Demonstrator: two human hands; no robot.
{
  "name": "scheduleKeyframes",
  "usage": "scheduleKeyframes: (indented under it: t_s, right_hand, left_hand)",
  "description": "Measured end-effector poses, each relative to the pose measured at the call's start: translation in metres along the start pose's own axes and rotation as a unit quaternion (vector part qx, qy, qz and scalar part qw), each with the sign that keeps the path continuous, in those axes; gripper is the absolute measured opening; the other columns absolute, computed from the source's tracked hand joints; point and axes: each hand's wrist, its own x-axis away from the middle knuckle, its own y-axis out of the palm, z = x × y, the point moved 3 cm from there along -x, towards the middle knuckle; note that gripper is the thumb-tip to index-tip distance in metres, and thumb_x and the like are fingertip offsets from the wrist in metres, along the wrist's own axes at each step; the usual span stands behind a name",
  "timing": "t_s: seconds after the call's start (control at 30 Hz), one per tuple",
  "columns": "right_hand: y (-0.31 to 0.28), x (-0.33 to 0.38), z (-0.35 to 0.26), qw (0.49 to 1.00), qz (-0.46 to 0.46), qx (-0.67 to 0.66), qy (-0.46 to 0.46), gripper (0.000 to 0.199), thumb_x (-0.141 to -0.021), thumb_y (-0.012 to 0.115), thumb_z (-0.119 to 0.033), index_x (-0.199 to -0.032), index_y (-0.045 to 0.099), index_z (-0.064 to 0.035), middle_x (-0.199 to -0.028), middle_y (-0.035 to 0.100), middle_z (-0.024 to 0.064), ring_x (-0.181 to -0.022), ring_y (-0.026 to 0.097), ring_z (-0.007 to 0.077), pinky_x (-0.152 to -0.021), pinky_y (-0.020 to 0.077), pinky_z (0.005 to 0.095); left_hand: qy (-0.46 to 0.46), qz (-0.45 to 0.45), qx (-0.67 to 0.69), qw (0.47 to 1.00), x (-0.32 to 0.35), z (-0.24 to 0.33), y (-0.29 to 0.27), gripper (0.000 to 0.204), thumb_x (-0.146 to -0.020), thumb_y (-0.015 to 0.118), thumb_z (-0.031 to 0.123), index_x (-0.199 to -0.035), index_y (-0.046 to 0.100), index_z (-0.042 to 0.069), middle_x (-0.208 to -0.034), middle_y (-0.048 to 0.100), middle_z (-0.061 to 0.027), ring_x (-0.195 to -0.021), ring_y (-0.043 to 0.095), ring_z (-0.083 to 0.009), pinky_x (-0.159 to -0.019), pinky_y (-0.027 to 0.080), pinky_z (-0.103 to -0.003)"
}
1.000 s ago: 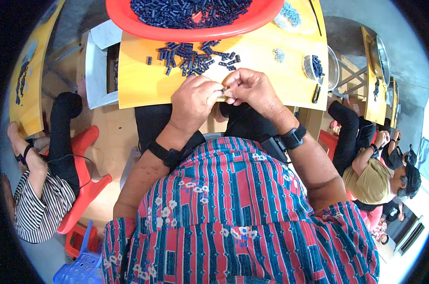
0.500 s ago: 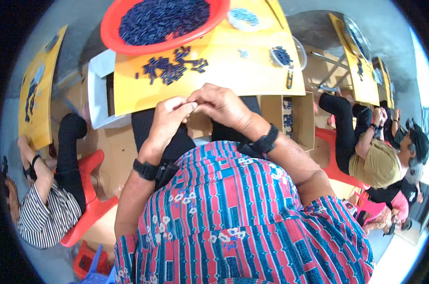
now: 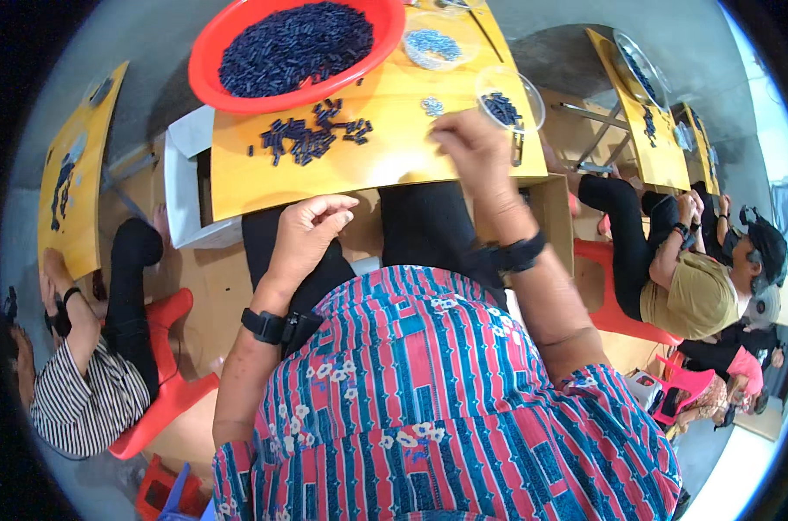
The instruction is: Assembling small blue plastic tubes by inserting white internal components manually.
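Observation:
My left hand (image 3: 311,234) is in front of the table's near edge, above my lap, with thumb and fingers pinched together. Whatever it pinches is too small to make out. Over the yellow table (image 3: 394,165) reaches my right hand (image 3: 481,156), its bent fingertips smeared by motion. Just beyond those fingertips lies a little heap of small pale pieces (image 3: 432,106). A loose pile of short dark blue pieces (image 3: 307,139) is spread farther left. Beside my right hand stands a clear round tub holding dark pieces (image 3: 502,108).
A big red basin (image 3: 205,74) heaped with dark pieces stands at the far left, next to a clear bowl of pale blue pieces (image 3: 432,48). A knife-like tool (image 3: 517,148) lies near the right edge. Boxes flank the table: white (image 3: 185,174), brown (image 3: 552,208). People sit at both sides.
My hands, together half a second ago, are now apart. The right one has moved right and away from me, over the table; the left has stayed nearly in place, slightly lower.

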Motion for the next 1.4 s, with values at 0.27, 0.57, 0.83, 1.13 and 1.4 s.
scheduleKeyframes:
  t_s: [0.27, 0.57, 0.83, 1.13, 1.4]
  right_hand:
    - [-0.087, -0.044, 0.036, 0.955, 0.113, 0.256, 0.103, 0.014, -0.076, 0.070, -0.014, -0.089, 0.069, -0.0071, -0.085, 0.069, 0.0090, -0.075, 0.066, 0.0225, -0.072, 0.0509, 0.0311]
    - [0.008, -0.015, 0.030, 0.994, 0.002, -0.017, 0.105, 0.007, -0.077, 0.069, -0.006, -0.084, 0.069, -0.0048, -0.080, 0.068, 0.0107, -0.073, 0.066, 0.0199, -0.068, 0.0515, 0.0291]
    - [0.066, -0.003, 0.020, 0.991, -0.111, 0.058, 0.040, 0.013, -0.073, 0.068, -0.009, -0.085, 0.068, -0.0047, -0.075, 0.062, 0.0120, -0.067, 0.063, 0.0252, -0.064, 0.0510, 0.0345]
    - [0.074, -0.018, 0.027, 0.993, -0.080, 0.077, 0.026, 0.012, -0.072, 0.067, -0.008, -0.084, 0.069, -0.0058, -0.075, 0.062, 0.0120, -0.065, 0.062, 0.0258, -0.062, 0.0504, 0.0349]
    - [0.077, -0.024, 0.008, 0.980, -0.118, 0.152, -0.041, 0.011, -0.075, 0.065, -0.020, -0.080, 0.071, -0.0124, -0.077, 0.060, 0.0101, -0.068, 0.062, 0.0304, -0.064, 0.0505, 0.0400]
  left_hand:
    - [0.128, 0.062, -0.225, 0.964, 0.015, -0.017, -0.020, 0.012, -0.077, 0.065, 0.005, -0.088, 0.069, 0.003, -0.082, 0.066, -0.0113, -0.075, 0.065, -0.0227, -0.068, 0.050, -0.030]
    - [0.117, 0.089, -0.203, 0.968, 0.017, -0.016, -0.024, 0.012, -0.073, 0.069, 0.002, -0.085, 0.068, 0.001, -0.073, 0.062, -0.0062, -0.060, 0.056, -0.0123, -0.055, 0.044, -0.024]
    - [0.152, 0.102, -0.196, 0.963, 0.017, -0.018, -0.024, 0.011, -0.072, 0.071, 0.006, -0.082, 0.069, 0.004, -0.072, 0.062, -0.0070, -0.057, 0.057, -0.0154, -0.053, 0.045, -0.027]
    - [0.152, 0.107, -0.194, 0.963, 0.016, -0.014, -0.024, 0.012, -0.071, 0.073, 0.002, -0.082, 0.068, 0.002, -0.075, 0.064, -0.0058, -0.057, 0.056, -0.0112, -0.053, 0.045, -0.023]
    - [0.156, 0.109, -0.194, 0.962, 0.019, -0.009, -0.019, 0.012, -0.071, 0.073, 0.001, -0.081, 0.068, 0.002, -0.074, 0.064, -0.0055, -0.056, 0.056, -0.0111, -0.053, 0.045, -0.023]
